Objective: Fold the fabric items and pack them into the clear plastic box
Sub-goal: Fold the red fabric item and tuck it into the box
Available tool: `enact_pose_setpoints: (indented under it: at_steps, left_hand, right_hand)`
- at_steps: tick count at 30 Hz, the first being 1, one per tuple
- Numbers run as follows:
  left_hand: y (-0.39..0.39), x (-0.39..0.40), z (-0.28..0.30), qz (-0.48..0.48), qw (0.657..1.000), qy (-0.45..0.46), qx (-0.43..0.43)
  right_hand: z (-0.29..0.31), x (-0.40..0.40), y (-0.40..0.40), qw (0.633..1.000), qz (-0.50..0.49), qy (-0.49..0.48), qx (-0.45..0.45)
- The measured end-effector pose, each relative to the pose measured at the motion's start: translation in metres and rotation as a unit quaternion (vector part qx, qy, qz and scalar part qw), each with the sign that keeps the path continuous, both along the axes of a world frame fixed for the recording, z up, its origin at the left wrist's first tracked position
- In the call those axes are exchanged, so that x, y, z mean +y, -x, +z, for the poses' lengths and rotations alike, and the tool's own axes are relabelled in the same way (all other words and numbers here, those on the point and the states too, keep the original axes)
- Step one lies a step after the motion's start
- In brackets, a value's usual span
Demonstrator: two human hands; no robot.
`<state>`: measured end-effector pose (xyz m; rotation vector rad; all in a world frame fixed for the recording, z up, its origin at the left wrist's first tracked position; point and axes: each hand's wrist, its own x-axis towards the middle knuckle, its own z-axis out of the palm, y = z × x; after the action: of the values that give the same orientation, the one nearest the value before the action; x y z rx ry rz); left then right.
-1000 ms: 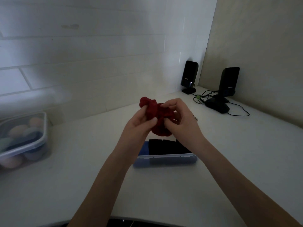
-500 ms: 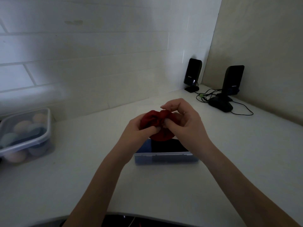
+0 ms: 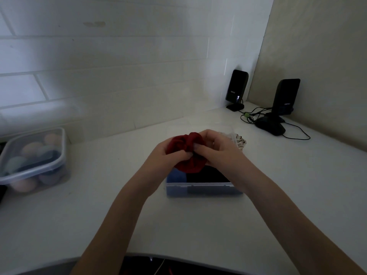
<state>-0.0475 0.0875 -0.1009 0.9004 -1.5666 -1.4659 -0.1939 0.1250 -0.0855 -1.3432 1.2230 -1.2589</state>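
A bunched dark red fabric item (image 3: 186,153) hangs just above the open clear plastic box (image 3: 202,189) in the middle of the white counter. My left hand (image 3: 164,161) grips its left side and my right hand (image 3: 216,151) pinches its right side, fingertips almost meeting. Inside the box lie a blue fabric item (image 3: 176,176) at the left and a black one (image 3: 208,175) beside it. A light patterned fabric item (image 3: 241,140) lies on the counter behind my right hand, partly hidden.
A lidded clear container (image 3: 35,155) of pastel rounded items stands at the left by the tiled wall. Two black speakers (image 3: 237,89) (image 3: 286,96), a black mouse-like device (image 3: 271,126) and cables occupy the back right corner. The counter's curved front edge (image 3: 178,255) is near me.
Both hands have lowered the red fabric item from chest height to just over the box, bunching it tighter. The view has tilted slightly downward.
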Motion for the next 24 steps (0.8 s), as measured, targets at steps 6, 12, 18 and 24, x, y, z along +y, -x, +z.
enact_pose_setpoints:
  at_steps: [6, 12, 18, 24]
  left_hand:
    - [-0.007, 0.0, -0.004, 0.058, 0.996, 0.058, 0.027]
    - [-0.017, 0.0, -0.012, 0.1, 0.973, 0.176, -0.107]
    - [-0.022, 0.001, -0.022, 0.116, 0.887, 0.318, -0.314]
    - [-0.021, -0.003, -0.018, 0.126, 0.834, 0.329, -0.425]
  right_hand:
    - [-0.001, -0.003, 0.002, 0.999, -0.041, 0.023, -0.02]
    - [-0.011, -0.012, 0.004, 0.995, -0.063, -0.006, 0.074]
    - [-0.025, -0.018, 0.004, 0.968, -0.063, -0.017, 0.242]
    - [-0.032, -0.02, 0.001, 0.913, -0.059, -0.007, 0.404]
